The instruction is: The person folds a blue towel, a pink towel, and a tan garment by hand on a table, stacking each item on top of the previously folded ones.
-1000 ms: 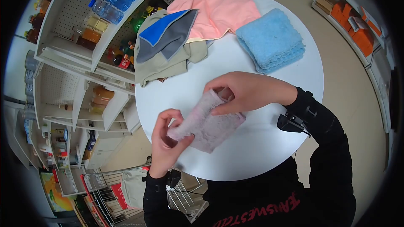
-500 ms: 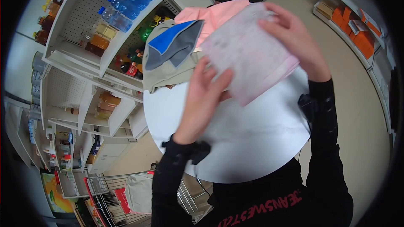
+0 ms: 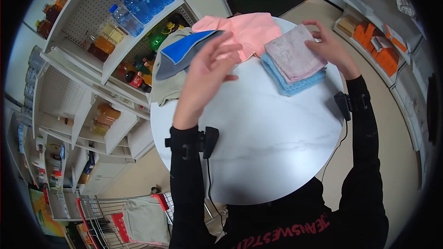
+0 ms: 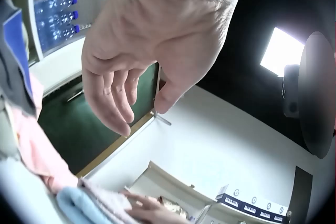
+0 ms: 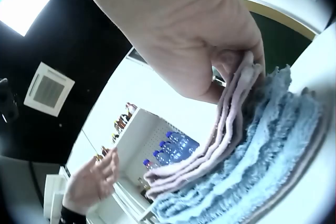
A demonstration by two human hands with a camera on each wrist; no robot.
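Note:
A folded pale pink-grey towel [image 3: 293, 50] lies on top of a folded light-blue fluffy towel [image 3: 291, 88] at the table's far right. My right hand [image 3: 331, 49] pinches the pale towel at its far right edge. In the right wrist view, the layered edges of the pale towel [image 5: 227, 124] show above the blue towel [image 5: 273, 134]. My left hand [image 3: 206, 74] is raised over the table with nothing in it, its fingers loosely bent. In the left wrist view, that hand [image 4: 152, 50] hangs apart from the cloths.
On the round white table [image 3: 258, 156] lie a salmon-pink cloth [image 3: 258, 32] and a grey-green cloth [image 3: 166, 82] with a blue-and-grey one [image 3: 180, 55] on it. Drink shelves [image 3: 74, 55] stand left. A shopping cart [image 3: 99, 209] holding cloth stands at lower left.
The folded pale towel has moved from near the table's middle, away and to the right, onto the blue towel. My left hand has let go of it and drawn back left.

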